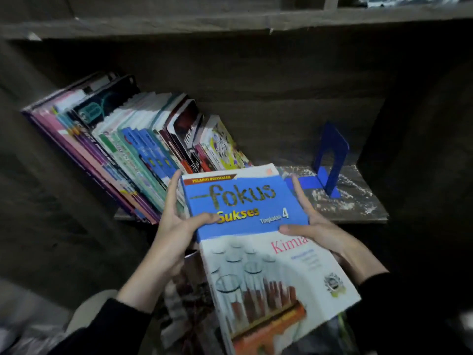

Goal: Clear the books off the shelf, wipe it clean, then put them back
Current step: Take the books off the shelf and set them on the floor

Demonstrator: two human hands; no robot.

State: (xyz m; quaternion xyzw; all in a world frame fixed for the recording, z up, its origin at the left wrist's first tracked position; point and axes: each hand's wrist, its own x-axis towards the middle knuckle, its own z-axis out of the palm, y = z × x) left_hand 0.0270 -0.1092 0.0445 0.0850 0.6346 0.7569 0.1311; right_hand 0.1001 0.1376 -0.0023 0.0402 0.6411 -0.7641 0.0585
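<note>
A large blue-and-white book (256, 242) with "fokus Sukses" and "Kimia" on its cover lies between my hands, its top edge at the front of the shelf board (358, 201). My left hand (176, 221) grips its left edge, thumb on the cover. My right hand (314, 226) grips the right edge, thumb on the cover too. A row of several books (133, 147) leans to the left on the left part of the shelf. The right part of the board is bare and looks speckled.
A blue metal bookend (330, 160) stands on the right of the shelf. Dark side walls close the compartment, and another board (230, 24) runs above. Below the held book lies a dim pile (189, 298) I cannot make out.
</note>
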